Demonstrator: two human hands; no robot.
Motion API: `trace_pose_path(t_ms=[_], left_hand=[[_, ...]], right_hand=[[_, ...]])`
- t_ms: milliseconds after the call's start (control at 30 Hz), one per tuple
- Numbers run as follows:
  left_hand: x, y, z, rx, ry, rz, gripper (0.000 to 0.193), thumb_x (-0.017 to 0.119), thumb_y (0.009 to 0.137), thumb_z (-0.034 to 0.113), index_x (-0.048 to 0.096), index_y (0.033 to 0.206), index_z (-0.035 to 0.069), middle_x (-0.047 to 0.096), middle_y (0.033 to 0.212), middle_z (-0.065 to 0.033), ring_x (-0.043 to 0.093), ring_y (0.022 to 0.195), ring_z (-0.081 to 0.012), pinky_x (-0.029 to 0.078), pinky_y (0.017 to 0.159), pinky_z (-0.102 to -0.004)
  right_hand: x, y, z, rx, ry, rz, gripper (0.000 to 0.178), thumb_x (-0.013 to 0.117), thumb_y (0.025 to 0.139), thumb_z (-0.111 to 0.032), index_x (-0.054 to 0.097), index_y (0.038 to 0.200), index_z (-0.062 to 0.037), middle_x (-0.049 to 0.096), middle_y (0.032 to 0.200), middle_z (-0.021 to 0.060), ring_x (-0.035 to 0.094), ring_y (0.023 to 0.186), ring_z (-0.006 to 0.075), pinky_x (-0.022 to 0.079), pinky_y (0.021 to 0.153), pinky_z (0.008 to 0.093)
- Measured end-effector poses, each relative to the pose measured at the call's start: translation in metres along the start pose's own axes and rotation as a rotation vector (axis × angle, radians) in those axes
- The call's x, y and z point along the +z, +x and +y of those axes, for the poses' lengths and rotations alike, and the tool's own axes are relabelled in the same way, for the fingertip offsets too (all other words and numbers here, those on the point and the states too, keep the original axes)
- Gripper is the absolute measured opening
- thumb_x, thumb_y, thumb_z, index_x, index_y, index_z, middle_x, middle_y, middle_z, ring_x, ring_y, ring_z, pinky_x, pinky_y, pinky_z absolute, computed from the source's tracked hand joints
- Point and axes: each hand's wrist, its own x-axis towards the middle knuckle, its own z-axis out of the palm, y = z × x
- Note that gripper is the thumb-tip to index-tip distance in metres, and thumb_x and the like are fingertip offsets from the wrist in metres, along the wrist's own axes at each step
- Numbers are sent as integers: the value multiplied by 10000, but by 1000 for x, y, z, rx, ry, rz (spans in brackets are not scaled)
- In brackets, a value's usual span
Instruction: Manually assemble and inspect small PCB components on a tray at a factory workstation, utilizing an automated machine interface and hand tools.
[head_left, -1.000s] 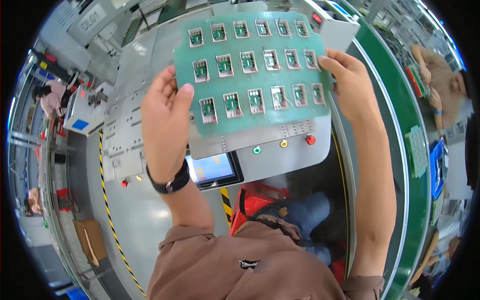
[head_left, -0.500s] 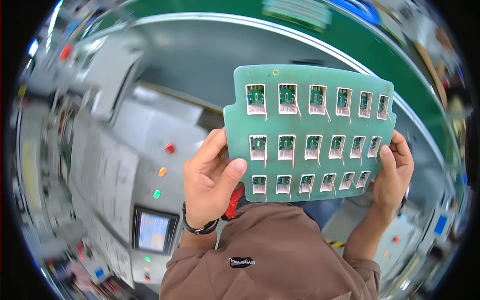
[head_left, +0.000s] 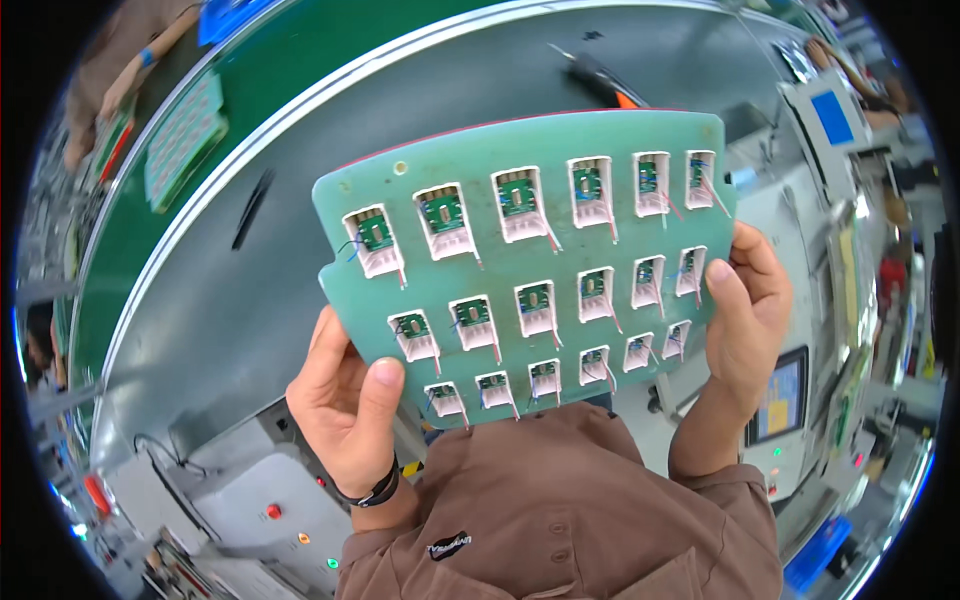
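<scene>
A slim black object (head_left: 252, 210) lies on the grey worktop (head_left: 250, 290), my left hand (head_left: 345, 415) has thumb and fingers closed on the left edge of a green tray (head_left: 520, 262) of circuit boards (head_left: 373, 233) held before my chest, and my right hand (head_left: 745, 335) pinches its right edge.

on grey bench (head_left: 180, 330): black stick (head_left: 252, 210), orange-black tool (head_left: 600, 80)

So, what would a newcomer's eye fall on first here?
First, the large, flat, pale-green panel filling the centre, held at its sides by the left hand and right hand, with three rows of white rectangular pockets showing green circuit boards. Next, the slim black-and-orange tool on the grey worktop near the top, partly covered by the panel in this view.
</scene>
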Motion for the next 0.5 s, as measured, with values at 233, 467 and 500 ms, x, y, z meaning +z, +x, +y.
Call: trace_pose_path(t_ms=[233,467,500], left_hand=[[-110,-60,12,-4,-37,-89,419,609,858,7,494,1230,-147,522,1087,-100,523,985,-150,408,886,-258],[-112,-72,22,18,-57,-82,424,603,846,-42,489,1241,-149,530,1092,-125,525,971,-161,407,885,-264],[-114,-72,22,37,-63,-91,420,603,846,-43,492,1237,-150,529,1087,-129,526,954,-159,411,870,-262]], right_hand=[[76,-111,9,-15,-37,86,319,564,851,2,538,1155,96,630,1019,103,589,908,112,457,821,241],[70,-126,4,-30,-44,94,346,580,847,-28,530,1164,100,629,1034,110,594,925,125,455,843,251],[70,-128,4,-32,-54,96,350,588,854,-44,528,1168,97,629,1041,108,595,927,124,451,849,247]])
